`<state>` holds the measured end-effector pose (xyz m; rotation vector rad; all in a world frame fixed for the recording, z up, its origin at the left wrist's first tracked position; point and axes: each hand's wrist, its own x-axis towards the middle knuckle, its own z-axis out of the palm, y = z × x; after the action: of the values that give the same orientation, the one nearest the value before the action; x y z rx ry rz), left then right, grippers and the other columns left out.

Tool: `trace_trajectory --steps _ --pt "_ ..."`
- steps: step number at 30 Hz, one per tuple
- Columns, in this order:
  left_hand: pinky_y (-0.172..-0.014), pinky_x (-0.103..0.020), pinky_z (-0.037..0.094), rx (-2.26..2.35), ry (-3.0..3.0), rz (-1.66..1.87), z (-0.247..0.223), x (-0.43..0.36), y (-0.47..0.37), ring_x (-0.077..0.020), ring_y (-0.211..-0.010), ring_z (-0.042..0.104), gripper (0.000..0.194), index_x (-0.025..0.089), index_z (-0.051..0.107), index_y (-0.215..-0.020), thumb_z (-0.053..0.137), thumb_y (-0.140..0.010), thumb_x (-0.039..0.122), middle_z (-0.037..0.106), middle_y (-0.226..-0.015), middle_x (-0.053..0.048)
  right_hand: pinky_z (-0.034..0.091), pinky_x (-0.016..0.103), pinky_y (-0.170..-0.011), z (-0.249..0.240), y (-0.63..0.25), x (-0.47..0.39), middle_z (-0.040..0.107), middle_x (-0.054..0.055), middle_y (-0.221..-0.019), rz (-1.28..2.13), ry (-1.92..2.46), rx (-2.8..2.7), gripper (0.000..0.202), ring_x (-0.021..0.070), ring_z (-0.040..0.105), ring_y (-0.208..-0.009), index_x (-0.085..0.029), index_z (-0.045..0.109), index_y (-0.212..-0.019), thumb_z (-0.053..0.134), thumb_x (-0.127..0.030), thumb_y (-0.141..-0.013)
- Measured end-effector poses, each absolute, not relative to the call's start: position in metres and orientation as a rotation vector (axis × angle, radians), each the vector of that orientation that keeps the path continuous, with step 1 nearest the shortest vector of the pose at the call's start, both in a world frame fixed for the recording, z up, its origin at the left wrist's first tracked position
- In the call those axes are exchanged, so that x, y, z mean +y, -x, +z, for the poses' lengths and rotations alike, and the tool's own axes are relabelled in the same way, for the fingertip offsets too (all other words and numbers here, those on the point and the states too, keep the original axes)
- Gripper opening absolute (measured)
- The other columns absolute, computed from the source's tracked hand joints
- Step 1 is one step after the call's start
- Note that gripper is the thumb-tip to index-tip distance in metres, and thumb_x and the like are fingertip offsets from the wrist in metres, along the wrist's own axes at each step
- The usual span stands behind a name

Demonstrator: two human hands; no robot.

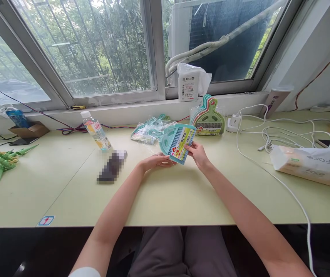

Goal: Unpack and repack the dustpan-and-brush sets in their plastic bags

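A teal dustpan-and-brush set (169, 139) with a yellow-green printed label is held tilted above the table. My right hand (198, 154) grips its right edge, thumb on the label. Under its lower left edge lies my left hand (159, 160), its fingers closed on the edge, partly hidden by the set. Behind it to the left, more teal pieces in clear plastic wrap (147, 131) lie on the table. A row of similar sets (210, 122), a green one in front, stands against the window ledge.
On the table (182, 200) a bottle (97, 131) and a pixelated dark object (111, 167) are at left, green plastic pieces (0, 163) far left. White cables (280, 134), a charger (233, 123) and a tissue pack (312, 163) lie right. A white box (188, 86) stands on the ledge.
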<state>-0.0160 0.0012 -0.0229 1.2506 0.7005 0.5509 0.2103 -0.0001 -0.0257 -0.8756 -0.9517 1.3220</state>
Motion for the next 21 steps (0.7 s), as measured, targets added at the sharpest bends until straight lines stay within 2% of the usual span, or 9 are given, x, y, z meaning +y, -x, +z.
trace_trajectory --steps 3,6,8,10,13,16,21 --pt "-0.102 -0.043 0.045 0.634 -1.275 0.527 -0.028 0.003 0.019 -0.0281 -0.117 0.062 0.043 0.017 0.064 -0.12 0.069 -0.082 0.038 0.067 -0.12 -0.017 0.059 0.037 -0.086 -0.026 -0.207 -0.002 0.074 0.005 -0.099 1.349 0.854 -0.934 0.024 0.0191 0.07 -0.089 -0.018 0.07 -0.091 0.078 -0.025 -0.07" --pt "-0.105 -0.044 0.042 0.566 -1.238 0.586 -0.028 0.004 0.02 -0.027 -0.12 0.06 0.051 0.021 0.061 -0.122 0.075 -0.076 0.037 0.067 -0.122 -0.014 0.059 0.037 -0.087 -0.027 -0.208 -0.001 0.074 0.005 -0.099 1.363 0.83 -0.893 0.025 0.0191 0.07 -0.089 -0.018 0.07 -0.091 0.079 -0.025 -0.068" --pt "-0.109 -0.043 0.038 0.527 -1.172 0.781 -0.024 0.004 0.016 -0.0263 -0.124 0.056 0.054 0.021 0.062 -0.12 0.078 -0.072 0.04 0.066 -0.125 -0.012 0.059 0.037 -0.087 -0.029 -0.209 0.0 0.074 0.004 -0.1 1.363 0.823 -0.868 0.026 0.0193 0.07 -0.09 -0.019 0.07 -0.091 0.079 -0.025 -0.068" --pt "-0.111 -0.041 0.037 0.513 -1.092 1.036 -0.017 0.003 0.009 -0.0258 -0.127 0.053 0.051 0.021 0.064 -0.118 0.074 -0.074 0.044 0.065 -0.126 -0.01 0.059 0.038 -0.089 -0.03 -0.209 0.002 0.074 0.004 -0.101 1.36 0.823 -0.858 0.027 0.0195 0.07 -0.091 -0.019 0.069 -0.091 0.08 -0.026 -0.068" --pt "-0.109 -0.041 0.039 0.571 -0.979 1.27 -0.01 -0.003 -0.009 -0.0267 -0.125 0.055 0.044 0.02 0.065 -0.117 0.07 -0.078 0.04 0.069 -0.118 -0.007 0.058 0.038 -0.089 -0.032 -0.207 0.001 0.073 0.004 -0.103 1.362 0.828 -0.852 0.027 0.0194 0.07 -0.092 -0.019 0.069 -0.093 0.079 -0.026 -0.069" --pt "-0.106 -0.043 0.042 0.619 -0.91 1.27 -0.015 -0.012 -0.028 -0.0277 -0.118 0.06 0.039 0.018 0.067 -0.111 0.073 -0.076 0.033 0.072 -0.11 -0.006 0.058 0.039 -0.089 -0.032 -0.202 -0.002 0.074 0.005 -0.101 1.365 0.832 -0.857 0.028 0.0205 0.07 -0.093 -0.018 0.068 -0.092 0.08 -0.027 -0.068" --pt "-0.108 -0.043 0.041 0.567 -0.871 1.138 -0.03 -0.02 -0.041 -0.0269 -0.119 0.06 0.034 0.016 0.067 -0.109 0.072 -0.078 0.029 0.068 -0.121 -0.008 0.059 0.04 -0.089 -0.032 -0.199 -0.004 0.074 0.006 -0.095 1.321 0.842 -0.842 0.031 0.0218 0.07 -0.095 -0.018 0.067 -0.09 0.081 -0.031 -0.066"
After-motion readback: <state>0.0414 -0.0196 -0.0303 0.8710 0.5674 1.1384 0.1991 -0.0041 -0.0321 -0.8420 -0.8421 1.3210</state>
